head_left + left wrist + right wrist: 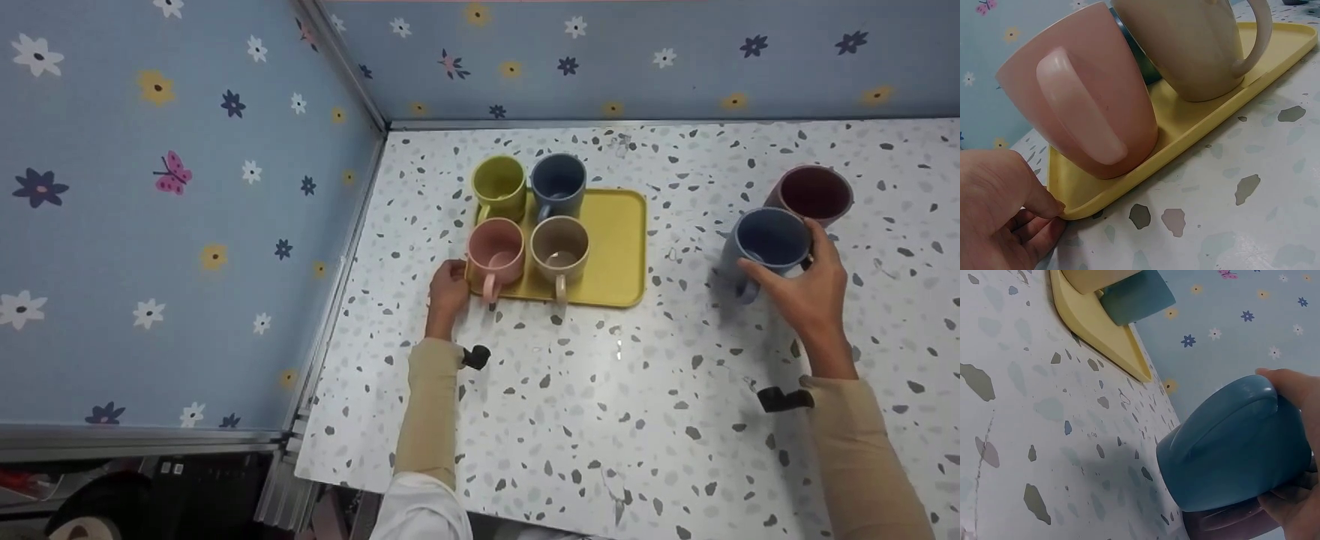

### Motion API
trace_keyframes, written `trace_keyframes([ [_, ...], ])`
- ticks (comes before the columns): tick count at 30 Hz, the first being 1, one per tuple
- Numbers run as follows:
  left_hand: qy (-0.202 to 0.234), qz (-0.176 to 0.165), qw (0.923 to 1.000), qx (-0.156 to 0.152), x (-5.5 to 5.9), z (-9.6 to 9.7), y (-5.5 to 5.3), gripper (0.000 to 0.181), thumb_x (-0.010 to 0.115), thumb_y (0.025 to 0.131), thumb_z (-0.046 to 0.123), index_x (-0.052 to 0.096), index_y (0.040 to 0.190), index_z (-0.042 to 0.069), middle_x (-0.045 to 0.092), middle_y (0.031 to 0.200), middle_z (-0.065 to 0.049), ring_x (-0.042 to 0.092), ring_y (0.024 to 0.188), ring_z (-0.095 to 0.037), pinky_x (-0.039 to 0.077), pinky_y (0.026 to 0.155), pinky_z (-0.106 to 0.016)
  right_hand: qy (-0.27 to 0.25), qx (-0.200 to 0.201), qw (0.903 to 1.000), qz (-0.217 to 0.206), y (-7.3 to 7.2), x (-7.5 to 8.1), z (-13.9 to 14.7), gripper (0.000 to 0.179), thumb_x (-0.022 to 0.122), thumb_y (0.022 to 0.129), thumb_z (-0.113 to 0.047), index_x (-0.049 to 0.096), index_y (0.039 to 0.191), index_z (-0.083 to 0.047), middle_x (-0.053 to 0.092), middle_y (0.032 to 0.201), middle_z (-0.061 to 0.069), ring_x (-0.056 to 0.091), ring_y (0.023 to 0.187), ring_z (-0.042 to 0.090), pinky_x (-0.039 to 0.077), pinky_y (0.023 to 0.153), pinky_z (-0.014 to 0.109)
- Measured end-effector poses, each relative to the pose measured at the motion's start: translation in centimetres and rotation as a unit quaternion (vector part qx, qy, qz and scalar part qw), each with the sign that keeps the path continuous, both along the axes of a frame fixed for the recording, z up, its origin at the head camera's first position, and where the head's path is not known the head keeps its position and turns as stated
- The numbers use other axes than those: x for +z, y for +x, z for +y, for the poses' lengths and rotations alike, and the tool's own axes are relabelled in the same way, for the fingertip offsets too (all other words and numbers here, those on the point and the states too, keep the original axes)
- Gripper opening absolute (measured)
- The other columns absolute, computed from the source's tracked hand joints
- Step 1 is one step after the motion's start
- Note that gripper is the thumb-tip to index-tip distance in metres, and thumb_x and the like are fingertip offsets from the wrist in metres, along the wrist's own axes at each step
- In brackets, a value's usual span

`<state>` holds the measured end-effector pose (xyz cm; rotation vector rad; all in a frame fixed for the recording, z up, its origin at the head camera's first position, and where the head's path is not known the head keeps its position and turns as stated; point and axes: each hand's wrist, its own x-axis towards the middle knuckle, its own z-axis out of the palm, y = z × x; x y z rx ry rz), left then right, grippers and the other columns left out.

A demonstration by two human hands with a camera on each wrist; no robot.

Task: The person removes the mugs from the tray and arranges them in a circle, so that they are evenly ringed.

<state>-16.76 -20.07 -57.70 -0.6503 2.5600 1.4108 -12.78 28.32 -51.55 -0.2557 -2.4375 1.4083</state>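
My right hand [814,292] grips a blue mug [772,236] around its rim and side, with the thumb on the near side. In the right wrist view this blue mug [1230,450] is tilted and appears raised over its shadow. Right behind it is a maroon mug [814,195], partly covered. At the near left corner of a yellow tray [615,247], my left hand [448,291] pinches the rim. That tray carries a pink mug [496,251], a beige mug [560,247], a yellow-green mug [500,180] and another blue mug [559,184].
The speckled white tabletop [570,420] meets blue flowered panels [660,60] at the back and left. Bare tray surface shows at its right side. Dark equipment [202,487] sits below the table's left front edge.
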Motion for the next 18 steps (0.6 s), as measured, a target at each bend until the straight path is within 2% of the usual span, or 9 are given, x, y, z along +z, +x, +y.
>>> trace_keyframes([
  [10, -0.006, 0.007, 1.0, -0.004, -0.1, -0.1, -0.1, 0.03, 0.045, 0.086, 0.006, 0.057, 0.114, 0.007, 0.06, 0.109, -0.008, 0.054, 0.103, -0.019, 0.041, 0.091, -0.031, -0.008, -0.006, 0.9999, -0.012, 0.7, -0.2, 0.9, 0.087, 0.086, 0.061, -0.021, 0.041, 0.136, -0.023, 0.046, 0.134, 0.004, 0.042, 0.123, 0.013, 0.032, 0.104, 0.031],
  [18, 0.015, 0.01, 0.9998, 0.008, -0.4, 0.0, -0.1, 0.033, 0.043, 0.084, 0.002, 0.056, 0.114, 0.006, 0.059, 0.108, -0.008, 0.054, 0.1, -0.018, 0.043, 0.087, -0.029, 0.002, -0.001, 0.9999, -0.014, 1.2, -0.5, 1.8, 0.09, 0.085, 0.062, -0.02, 0.038, 0.138, -0.023, 0.044, 0.136, 0.004, 0.041, 0.124, 0.013, 0.032, 0.104, 0.03],
])
